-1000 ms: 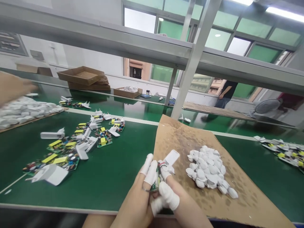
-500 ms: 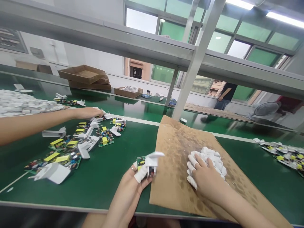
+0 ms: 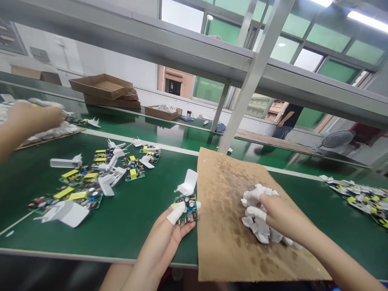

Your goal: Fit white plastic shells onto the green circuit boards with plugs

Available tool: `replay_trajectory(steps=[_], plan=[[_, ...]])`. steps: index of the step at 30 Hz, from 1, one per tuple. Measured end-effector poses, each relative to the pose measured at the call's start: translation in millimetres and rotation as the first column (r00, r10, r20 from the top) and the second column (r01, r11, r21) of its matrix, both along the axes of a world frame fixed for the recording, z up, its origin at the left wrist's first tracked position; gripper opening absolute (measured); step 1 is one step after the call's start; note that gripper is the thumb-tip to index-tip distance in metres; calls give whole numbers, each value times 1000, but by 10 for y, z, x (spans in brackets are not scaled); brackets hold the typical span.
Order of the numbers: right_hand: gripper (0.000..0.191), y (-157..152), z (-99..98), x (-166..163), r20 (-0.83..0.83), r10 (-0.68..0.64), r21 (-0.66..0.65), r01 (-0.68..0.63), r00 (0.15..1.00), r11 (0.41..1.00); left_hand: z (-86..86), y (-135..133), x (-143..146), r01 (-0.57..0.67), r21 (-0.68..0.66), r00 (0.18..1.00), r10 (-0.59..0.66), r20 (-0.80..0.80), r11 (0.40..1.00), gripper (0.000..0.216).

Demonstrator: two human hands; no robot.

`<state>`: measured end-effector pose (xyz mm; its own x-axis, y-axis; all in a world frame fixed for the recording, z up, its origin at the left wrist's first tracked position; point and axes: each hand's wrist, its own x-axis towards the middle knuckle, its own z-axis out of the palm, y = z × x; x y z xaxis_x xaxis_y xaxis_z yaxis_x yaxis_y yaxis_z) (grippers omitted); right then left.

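Observation:
My left hand [image 3: 169, 238], with white finger cots, is closed on a small green circuit board [image 3: 188, 208] that has a white plug cover [image 3: 188, 184] attached by wires and sticking up. It hovers over the green table near the front edge. My right hand [image 3: 274, 212] rests on a pile of small white plastic pieces [image 3: 257, 226] lying on a brown cardboard sheet [image 3: 230, 242]. Its fingers, also in cots, curl into the pile; whether they hold a piece is hidden.
Several circuit boards and white plug shells [image 3: 100, 178] lie at the left on the green table [image 3: 142, 226]. Another person's arm [image 3: 27, 121] reaches over a white pile at far left. More boards [image 3: 360, 196] lie at the right. Cardboard trays [image 3: 103, 87] stand behind; a metal post [image 3: 251, 81] rises.
My left hand has turned the board so the white cover points up. My right hand has curled into the white pile. The other person's arm has pulled back to the far left.

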<state>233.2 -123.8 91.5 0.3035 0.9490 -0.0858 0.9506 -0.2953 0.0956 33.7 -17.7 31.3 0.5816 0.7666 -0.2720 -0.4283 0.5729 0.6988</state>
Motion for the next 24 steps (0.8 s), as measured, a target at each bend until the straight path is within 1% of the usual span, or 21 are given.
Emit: replay_trajectory(steps=[2, 4, 6, 8, 9, 10, 11, 12, 13, 14, 15, 16, 17, 18, 19, 20, 21, 22, 24], plan=[[17, 9, -44, -22, -19, 110, -45, -111, 994, 993, 5, -14, -6, 5, 2, 1000, -5, 5, 1000, 21], [13, 25, -113, -27, -10, 166, -65, -166, 986, 984, 9, -23, -18, 21, 2, 1000, -21, 7, 1000, 21], [15, 44, -149, -3, -10, 142, -33, -143, 990, 989, 11, -24, -31, 43, 13, 999, -43, 7, 999, 21], [18, 59, -124, 36, -20, 97, 24, -97, 995, 995, 9, -22, -39, 59, 25, 998, -59, -1, 998, 21], [19, 62, -90, 48, -41, 63, 74, -60, 997, 995, 8, -21, -39, 62, 31, 998, -62, -8, 998, 20], [21, 60, -49, 45, -97, 26, 145, -12, 995, 989, 6, -22, -36, 61, 36, 998, -61, -18, 997, 20], [23, 53, -6, 21, -200, -2, 216, 46, 980, 975, 4, -24, -30, 58, 42, 998, -57, -28, 997, 19], [23, 41, 32, -31, -348, -14, 274, 116, 938, 955, 2, -28, -20, 53, 48, 998, -51, -39, 997, 18], [21, 26, 59, -111, -520, 7, 303, 177, 854, 936, 0, -35, -7, 48, 59, 998, -45, -54, 997, 18], [19, 12, 73, -219, -677, 64, 305, 200, 733, 931, -2, -44, 10, 44, 80, 997, -39, -71, 996, 18], [19, 3, 73, -349, -793, 136, 290, 171, 594, 942, -4, -55, 29, 36, 110, 995, -26, -97, 993, 20], [20, 3, 60, -491, -857, 212, 284, 88, 470, 955, -6, -67, 49, 24, 145, 991, -4, -134, 989, 22], [19, 15, 38, -632, -877, 294, 306, -32, 379, 952, -8, -79, 68, 15, 186, 986, 17, -167, 982, 24], [18, 42, 11, -761, -870, 372, 346, -138, 324, 928, -10, -90, 84, 12, 229, 982, 33, -188, 973, 26], [17, 82, -16, -866, -844, 444, 394, -216, 300, 894, -12, -99, 95, 13, 274, 979, 43, -198, 962, 27], [16, 135, -42, -939, -814, 501, 441, -247, 296, 863, -13, -106, 100, 20, 315, 980, 44, -195, 949, 27], [15, 197, -65, -975, -786, 539, 492, -220, 304, 842, -14, -111, 100, 34, 351, 983, 31, -179, 936, 27], [14, 264, -86, -975, -762, 558, 542, -146, 329, 827, -15, -116, 95, 52, 381, 986, 12, -164, 923, 27], [13, 395, -129, -893, -756, 534, 605, 90, 380, 791, -13, -123, 79, 88, 402, 984, -16, -178, 911, 27]])
